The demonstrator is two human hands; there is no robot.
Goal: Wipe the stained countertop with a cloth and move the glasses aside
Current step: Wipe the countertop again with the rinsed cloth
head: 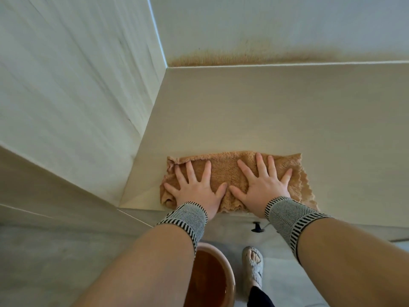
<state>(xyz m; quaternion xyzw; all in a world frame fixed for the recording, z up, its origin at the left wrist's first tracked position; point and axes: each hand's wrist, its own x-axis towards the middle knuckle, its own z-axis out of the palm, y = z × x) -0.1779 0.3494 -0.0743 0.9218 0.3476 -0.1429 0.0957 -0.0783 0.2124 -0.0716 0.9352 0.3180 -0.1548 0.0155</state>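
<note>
Pale corner bench (265, 111): both hands, left hand (194, 187) and right hand (263, 185), spread flat on tan cloth (223, 171); brown stain (243, 57) on back wall seemingly unwiped; glasses unseen.

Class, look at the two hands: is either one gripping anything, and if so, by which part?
Neither grips. The left hand and right hand lie flat, fingers spread, pressing the middle of the cloth on the countertop.

Head camera looks steeply down, close over the countertop (265, 111) corner.
</note>
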